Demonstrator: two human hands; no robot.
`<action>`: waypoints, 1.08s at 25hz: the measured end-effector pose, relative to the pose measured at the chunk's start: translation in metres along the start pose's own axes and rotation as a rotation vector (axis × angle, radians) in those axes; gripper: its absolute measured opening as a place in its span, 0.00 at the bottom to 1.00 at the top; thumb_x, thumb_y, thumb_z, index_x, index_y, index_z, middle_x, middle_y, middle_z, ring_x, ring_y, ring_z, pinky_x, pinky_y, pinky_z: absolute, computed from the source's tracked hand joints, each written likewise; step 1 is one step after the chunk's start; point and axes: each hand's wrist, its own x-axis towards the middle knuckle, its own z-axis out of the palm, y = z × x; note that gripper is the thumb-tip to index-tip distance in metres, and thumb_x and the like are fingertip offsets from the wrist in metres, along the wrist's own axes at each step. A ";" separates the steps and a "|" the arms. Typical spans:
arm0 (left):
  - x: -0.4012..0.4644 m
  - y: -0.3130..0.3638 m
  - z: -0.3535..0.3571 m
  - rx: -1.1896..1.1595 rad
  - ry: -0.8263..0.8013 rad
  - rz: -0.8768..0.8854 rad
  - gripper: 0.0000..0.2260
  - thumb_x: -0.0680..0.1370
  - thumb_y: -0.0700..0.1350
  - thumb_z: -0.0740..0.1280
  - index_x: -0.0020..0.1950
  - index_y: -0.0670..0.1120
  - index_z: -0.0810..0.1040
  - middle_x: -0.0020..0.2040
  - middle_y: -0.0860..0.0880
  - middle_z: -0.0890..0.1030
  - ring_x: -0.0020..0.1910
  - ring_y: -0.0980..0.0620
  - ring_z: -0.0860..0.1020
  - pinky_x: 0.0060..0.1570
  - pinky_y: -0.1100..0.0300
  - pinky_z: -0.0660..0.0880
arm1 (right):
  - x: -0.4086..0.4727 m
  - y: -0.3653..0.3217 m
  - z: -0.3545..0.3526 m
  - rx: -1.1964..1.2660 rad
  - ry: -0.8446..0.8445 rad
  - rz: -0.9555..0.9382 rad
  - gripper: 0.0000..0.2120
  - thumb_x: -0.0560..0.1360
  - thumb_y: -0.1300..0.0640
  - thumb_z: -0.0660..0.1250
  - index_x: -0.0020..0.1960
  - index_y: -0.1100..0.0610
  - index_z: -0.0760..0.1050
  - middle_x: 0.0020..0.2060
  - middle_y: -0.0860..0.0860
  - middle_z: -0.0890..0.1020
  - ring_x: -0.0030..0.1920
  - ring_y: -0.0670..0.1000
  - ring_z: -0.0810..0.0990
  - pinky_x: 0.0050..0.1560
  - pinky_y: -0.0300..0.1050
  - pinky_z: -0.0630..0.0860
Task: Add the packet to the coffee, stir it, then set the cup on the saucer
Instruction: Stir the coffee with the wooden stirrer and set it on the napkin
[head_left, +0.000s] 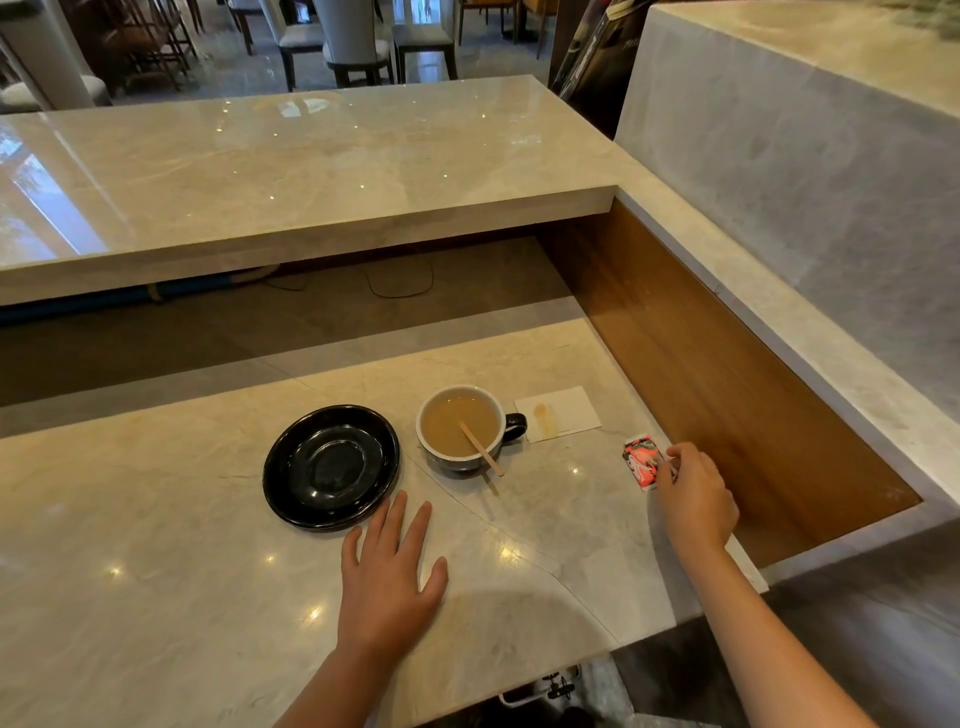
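Observation:
A dark cup (464, 427) with a white inside holds milky coffee and stands on the marble counter, handle to the right. A wooden stir stick (480, 448) leans in it, over the near rim. An empty black saucer (331, 466) sits just left of the cup. A red and white packet (642, 462) lies on the counter to the right. My right hand (693, 493) pinches the packet's right edge with its fingertips. My left hand (390, 574) lies flat on the counter with fingers spread, just in front of the saucer.
A white napkin (560, 413) with a coffee stain lies right of the cup handle. A raised marble ledge (311, 176) runs across the back. A wooden side panel (727, 395) walls the right. The counter's near edge is close to my arms.

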 end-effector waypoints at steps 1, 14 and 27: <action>0.000 0.000 0.000 0.001 -0.002 0.001 0.31 0.72 0.64 0.44 0.75 0.57 0.53 0.76 0.51 0.48 0.73 0.53 0.44 0.70 0.47 0.41 | -0.004 0.000 -0.001 -0.036 0.029 -0.048 0.11 0.75 0.57 0.66 0.56 0.58 0.75 0.53 0.58 0.80 0.42 0.57 0.78 0.37 0.45 0.71; 0.000 -0.003 0.004 -0.006 0.036 0.033 0.30 0.73 0.62 0.49 0.74 0.55 0.57 0.76 0.50 0.52 0.73 0.52 0.46 0.70 0.46 0.44 | -0.026 0.008 0.004 -0.180 -0.125 -0.494 0.18 0.75 0.52 0.54 0.59 0.56 0.75 0.59 0.56 0.80 0.60 0.58 0.76 0.58 0.59 0.70; 0.001 -0.007 0.010 0.020 0.062 0.056 0.28 0.74 0.61 0.52 0.74 0.54 0.58 0.76 0.49 0.54 0.73 0.52 0.48 0.69 0.46 0.45 | -0.068 -0.106 0.024 0.159 -0.165 -0.915 0.15 0.68 0.61 0.71 0.54 0.55 0.76 0.38 0.52 0.83 0.38 0.55 0.81 0.38 0.47 0.75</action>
